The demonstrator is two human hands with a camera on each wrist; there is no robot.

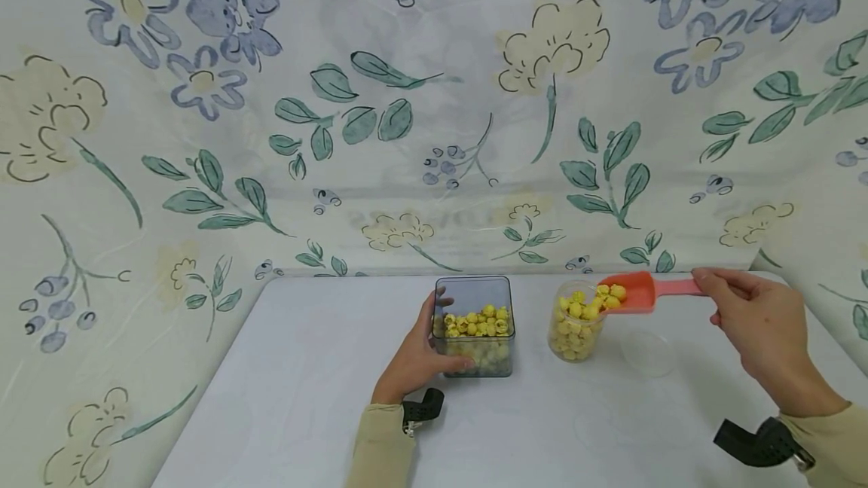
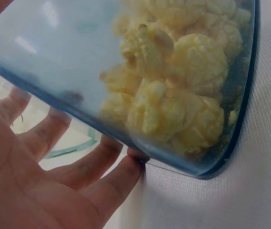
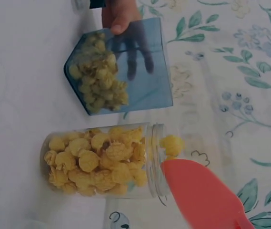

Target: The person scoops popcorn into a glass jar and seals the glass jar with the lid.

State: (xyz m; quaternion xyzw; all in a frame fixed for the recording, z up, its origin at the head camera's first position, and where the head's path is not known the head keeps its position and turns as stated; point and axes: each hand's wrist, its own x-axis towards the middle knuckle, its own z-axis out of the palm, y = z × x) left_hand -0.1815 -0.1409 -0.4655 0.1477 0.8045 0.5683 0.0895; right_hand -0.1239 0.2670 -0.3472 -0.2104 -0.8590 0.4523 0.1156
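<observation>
My right hand [image 1: 766, 318] pinches the pink handle of a red scoop [image 1: 634, 294] near its end. The scoop's front edge lies over the mouth of a clear round jar [image 1: 575, 349], and yellow popcorn [image 1: 612, 294] sits at its lip. Popcorn [image 3: 95, 160] fills most of the jar. To its left stands a bluish see-through square container [image 1: 505, 367], partly filled with popcorn [image 1: 475, 322]. My left hand [image 1: 417, 352] grips this container from its left side, thumb across the front. In the left wrist view its fingers [image 2: 111, 181] reach along the container's wall.
A clear round lid [image 1: 649, 354] lies on the white table [image 1: 285, 398], to the right of the jar. Behind the table hangs a flower-patterned cloth [image 1: 468, 96], which also runs down both sides.
</observation>
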